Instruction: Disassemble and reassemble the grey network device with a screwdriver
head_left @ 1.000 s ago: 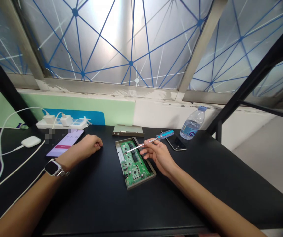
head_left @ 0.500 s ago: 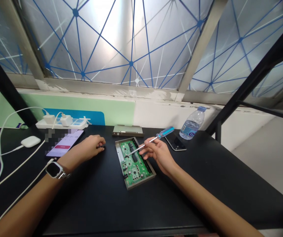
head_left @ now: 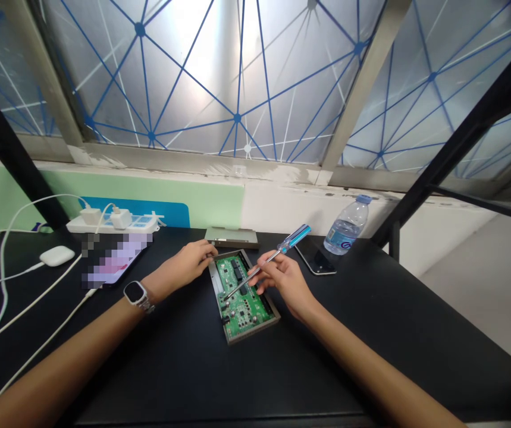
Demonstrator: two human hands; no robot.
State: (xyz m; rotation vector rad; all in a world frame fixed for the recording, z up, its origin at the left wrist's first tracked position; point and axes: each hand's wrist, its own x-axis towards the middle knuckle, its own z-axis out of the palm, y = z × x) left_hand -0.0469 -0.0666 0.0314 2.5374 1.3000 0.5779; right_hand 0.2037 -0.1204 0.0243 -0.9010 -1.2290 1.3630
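A green circuit board (head_left: 241,315) lies in a shallow grey metal case (head_left: 255,334) on the black table. My right hand (head_left: 286,279) is closed round the shaft of a screwdriver (head_left: 295,236) with a clear and blue handle. The handle points up and away to the right, while the tip meets the left part of the board, near small components. At the case's far left corner is my left hand (head_left: 193,261), its fingers bent and closed on the edge. How firmly they grip cannot be seen. A watch (head_left: 135,292) is on the left wrist.
A grey metal cover (head_left: 232,237) rests behind the case. A phone (head_left: 316,259) and a water bottle (head_left: 348,226) stand to the right. On the left are a lit phone (head_left: 116,261), a white earbud case (head_left: 57,256), white cables and a power strip (head_left: 148,224).
My left hand has moved right, from the bare table to the case's corner. The screwdriver tip has shifted slightly down and left across the board, with my right hand still holding it.
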